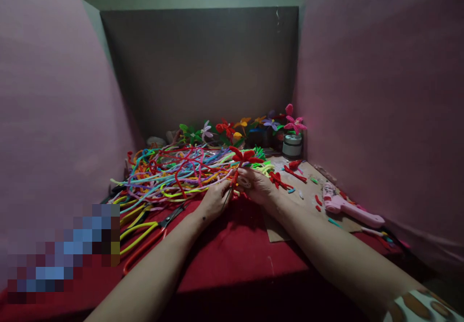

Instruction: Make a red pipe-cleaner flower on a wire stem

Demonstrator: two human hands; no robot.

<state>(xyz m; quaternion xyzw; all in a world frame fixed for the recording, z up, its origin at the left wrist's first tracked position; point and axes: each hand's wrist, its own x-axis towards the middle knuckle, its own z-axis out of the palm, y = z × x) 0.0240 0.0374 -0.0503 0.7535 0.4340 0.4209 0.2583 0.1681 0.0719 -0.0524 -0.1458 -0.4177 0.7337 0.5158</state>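
Observation:
A red pipe-cleaner flower (245, 156) stands upright between my two hands at the middle of the red cloth (232, 254). My left hand (213, 200) pinches the lower part of its stem. My right hand (255, 185) closes around the stem just under the petals. A big tangle of coloured pipe cleaners (170, 173) lies just behind and to the left of my hands.
Finished pipe-cleaner flowers (250, 126) line the back wall beside a small white jar (292, 145). A pink glue gun (348, 207) lies on cardboard at the right with red scraps (290, 173). Red-handled scissors (152, 237) and yellow-handled ones (137, 230) lie at left. Pink walls close both sides.

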